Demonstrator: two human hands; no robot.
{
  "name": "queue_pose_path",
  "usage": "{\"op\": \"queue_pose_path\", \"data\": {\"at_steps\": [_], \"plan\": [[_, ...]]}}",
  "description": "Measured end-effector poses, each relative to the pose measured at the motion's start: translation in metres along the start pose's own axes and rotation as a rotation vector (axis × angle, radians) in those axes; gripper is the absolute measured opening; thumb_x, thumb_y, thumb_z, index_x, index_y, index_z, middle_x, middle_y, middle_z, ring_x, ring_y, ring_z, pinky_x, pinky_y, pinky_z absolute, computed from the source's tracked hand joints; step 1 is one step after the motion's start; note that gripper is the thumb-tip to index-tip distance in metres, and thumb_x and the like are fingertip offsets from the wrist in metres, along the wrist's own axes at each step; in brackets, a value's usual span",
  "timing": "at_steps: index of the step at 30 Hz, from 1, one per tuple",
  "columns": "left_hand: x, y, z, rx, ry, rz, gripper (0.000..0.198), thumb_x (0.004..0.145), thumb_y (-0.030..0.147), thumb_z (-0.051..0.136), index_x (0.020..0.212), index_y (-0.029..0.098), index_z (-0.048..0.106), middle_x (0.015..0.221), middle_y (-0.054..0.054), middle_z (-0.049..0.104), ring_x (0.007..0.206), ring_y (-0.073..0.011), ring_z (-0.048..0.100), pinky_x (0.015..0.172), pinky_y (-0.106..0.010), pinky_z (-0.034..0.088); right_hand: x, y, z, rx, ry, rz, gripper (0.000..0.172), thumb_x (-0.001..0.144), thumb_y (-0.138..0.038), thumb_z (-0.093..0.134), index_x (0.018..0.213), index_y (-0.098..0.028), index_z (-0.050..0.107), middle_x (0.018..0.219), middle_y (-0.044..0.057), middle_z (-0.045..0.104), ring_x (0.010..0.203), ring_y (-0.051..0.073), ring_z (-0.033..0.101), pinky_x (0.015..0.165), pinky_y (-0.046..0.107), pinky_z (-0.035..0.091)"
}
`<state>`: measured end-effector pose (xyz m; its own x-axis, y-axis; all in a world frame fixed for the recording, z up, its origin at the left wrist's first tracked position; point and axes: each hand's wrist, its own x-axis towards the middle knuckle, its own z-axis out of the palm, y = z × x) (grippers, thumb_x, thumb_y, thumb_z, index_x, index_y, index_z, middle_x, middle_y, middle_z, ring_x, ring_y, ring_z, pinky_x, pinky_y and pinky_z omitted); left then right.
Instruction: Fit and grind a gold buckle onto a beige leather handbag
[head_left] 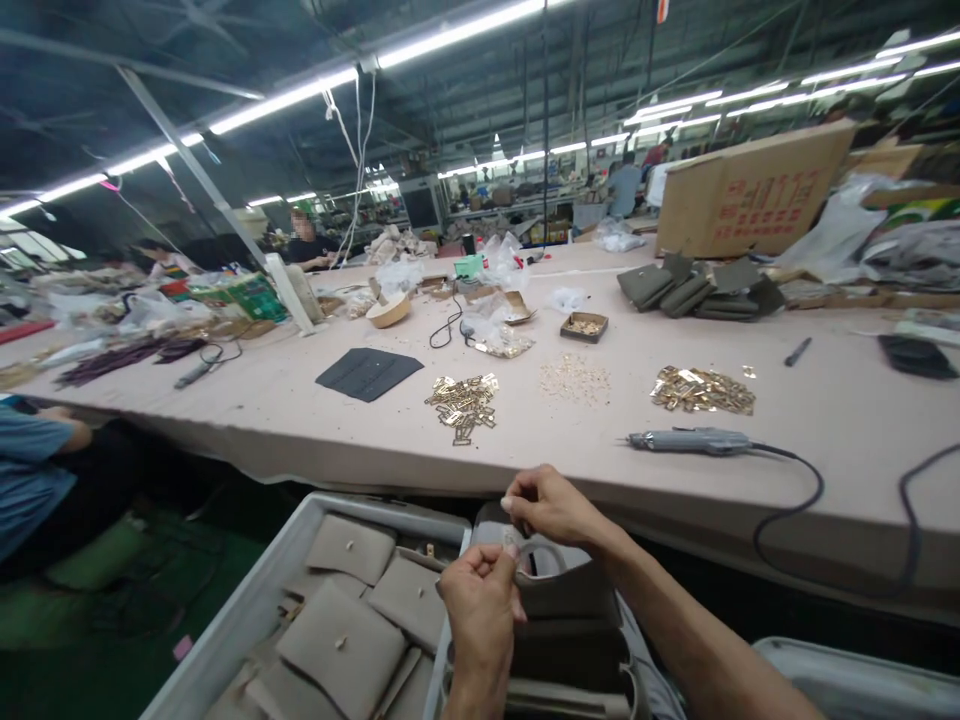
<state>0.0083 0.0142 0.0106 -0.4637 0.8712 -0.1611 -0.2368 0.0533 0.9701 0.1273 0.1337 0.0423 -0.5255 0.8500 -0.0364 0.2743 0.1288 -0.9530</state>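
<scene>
My left hand (480,605) and my right hand (551,505) are closed close together over a grey-brown bag piece (562,610) on my lap, below the table's front edge. Both pinch at a small metal fitting (511,543) beside a round ring (541,560) at the piece's top. A grey electric screwdriver (690,440) lies on the table just beyond my right hand. Piles of gold metal parts (463,403) (703,390) and small screws (575,378) lie farther back.
A grey bin (247,610) at lower left holds several taupe flap pieces (352,548). The long pink table (825,400) carries a dark mat (369,373), stacked olive pieces (690,288) and a cardboard box (754,195). A person in blue (34,470) sits at left; another sits far back.
</scene>
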Motion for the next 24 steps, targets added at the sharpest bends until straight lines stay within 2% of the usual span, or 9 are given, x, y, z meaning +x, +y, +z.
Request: {"op": "queue_pose_path", "data": {"at_steps": [3, 5, 7, 10, 15, 18, 21, 24], "plan": [[0.010, -0.009, -0.003, -0.040, 0.060, 0.010, 0.038, 0.066, 0.047, 0.088, 0.062, 0.015, 0.066, 0.045, 0.000, 0.062, 0.028, -0.0064, 0.040, 0.031, -0.017, 0.028, 0.056, 0.003, -0.007, -0.272, 0.243, -0.024, 0.012, 0.086, -0.027, 0.071, 0.080, -0.016, 0.073, 0.073, 0.003, 0.072, 0.068, 0.014, 0.065, 0.062, 0.023, 0.046], [0.015, -0.012, -0.005, -0.056, 0.081, 0.030, 0.037, 0.067, 0.045, 0.086, 0.065, 0.014, 0.067, 0.052, -0.003, 0.068, 0.029, -0.0066, 0.042, 0.032, -0.017, 0.029, 0.095, 0.004, -0.013, -0.425, 0.354, -0.005, 0.010, 0.085, -0.026, 0.073, 0.084, -0.016, 0.075, 0.085, 0.005, 0.076, 0.080, 0.016, 0.068, 0.072, 0.024, 0.048], [0.019, -0.012, -0.006, -0.065, 0.098, 0.044, 0.037, 0.067, 0.046, 0.085, 0.065, 0.014, 0.066, 0.053, -0.005, 0.069, 0.028, -0.0069, 0.043, 0.031, -0.017, 0.028, 0.128, 0.004, -0.016, -0.507, 0.401, 0.034, 0.009, 0.084, -0.024, 0.074, 0.087, -0.016, 0.075, 0.090, 0.008, 0.076, 0.087, 0.020, 0.070, 0.077, 0.025, 0.048], [0.020, -0.012, -0.010, -0.084, 0.106, 0.034, 0.038, 0.069, 0.047, 0.083, 0.064, 0.015, 0.063, 0.053, -0.005, 0.069, 0.027, -0.0068, 0.042, 0.031, -0.017, 0.025, 0.159, 0.007, -0.011, -0.584, 0.417, 0.076, 0.012, 0.079, -0.020, 0.075, 0.089, -0.014, 0.076, 0.094, 0.014, 0.076, 0.095, 0.027, 0.070, 0.081, 0.029, 0.049], [0.021, -0.021, -0.009, -0.089, 0.103, -0.007, 0.042, 0.070, 0.052, 0.081, 0.064, 0.016, 0.062, 0.053, -0.008, 0.070, 0.025, -0.0077, 0.042, 0.029, -0.018, 0.019, 0.184, 0.019, 0.003, -0.608, 0.409, 0.086, 0.020, 0.070, -0.010, 0.072, 0.089, -0.013, 0.077, 0.096, 0.019, 0.076, 0.099, 0.033, 0.070, 0.082, 0.033, 0.049], [0.026, -0.027, -0.004, -0.099, 0.119, -0.019, 0.044, 0.068, 0.055, 0.081, 0.064, 0.017, 0.061, 0.055, -0.010, 0.071, 0.024, -0.0080, 0.041, 0.029, -0.019, 0.017, 0.189, 0.023, 0.005, -0.558, 0.384, 0.055, 0.010, 0.069, -0.009, 0.069, 0.074, -0.016, 0.076, 0.086, 0.015, 0.075, 0.092, 0.032, 0.071, 0.078, 0.033, 0.049], [0.026, -0.026, -0.002, -0.087, 0.116, -0.030, 0.043, 0.068, 0.055, 0.080, 0.063, 0.017, 0.062, 0.056, -0.010, 0.072, 0.025, -0.0085, 0.041, 0.031, -0.020, 0.017, 0.182, 0.022, -0.001, -0.473, 0.374, 0.001, 0.009, 0.075, -0.016, 0.068, 0.072, -0.018, 0.077, 0.083, 0.011, 0.076, 0.089, 0.028, 0.072, 0.077, 0.032, 0.051], [0.024, -0.018, -0.002, -0.033, 0.111, -0.024, 0.037, 0.069, 0.049, 0.079, 0.060, 0.016, 0.065, 0.043, -0.005, 0.063, 0.027, -0.0102, 0.045, 0.035, -0.021, 0.027, 0.163, 0.023, -0.015, -0.368, 0.379, -0.038, 0.018, 0.081, -0.029, 0.069, 0.089, -0.017, 0.081, 0.088, 0.009, 0.077, 0.084, 0.023, 0.073, 0.072, 0.028, 0.053]]}}
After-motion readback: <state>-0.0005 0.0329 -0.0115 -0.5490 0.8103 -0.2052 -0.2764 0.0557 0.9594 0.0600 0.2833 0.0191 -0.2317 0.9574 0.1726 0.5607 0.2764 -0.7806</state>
